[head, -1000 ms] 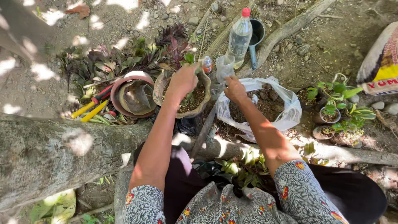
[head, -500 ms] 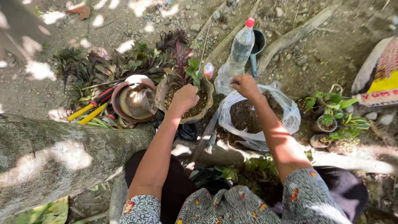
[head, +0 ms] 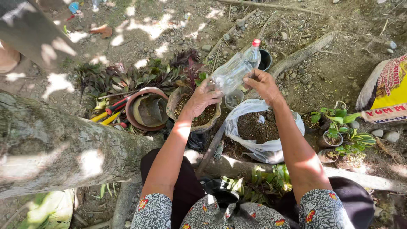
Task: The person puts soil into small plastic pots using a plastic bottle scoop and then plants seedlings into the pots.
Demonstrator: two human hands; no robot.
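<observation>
Both hands grip clear bottle (head: 232, 73): left hand (head: 202, 99) at base, right hand (head: 263, 84) nr red cap, axis tilted up-right.

Sack (head: 388, 91): cut off by right edge. Log (head: 55, 148): runs out past left edge. Bottle (head: 235, 70) base hidden under left hand (head: 202, 98). Dark pot (head: 266, 59): mostly behind bottle. Tools (head: 111, 111): ends buried under leaves.
</observation>
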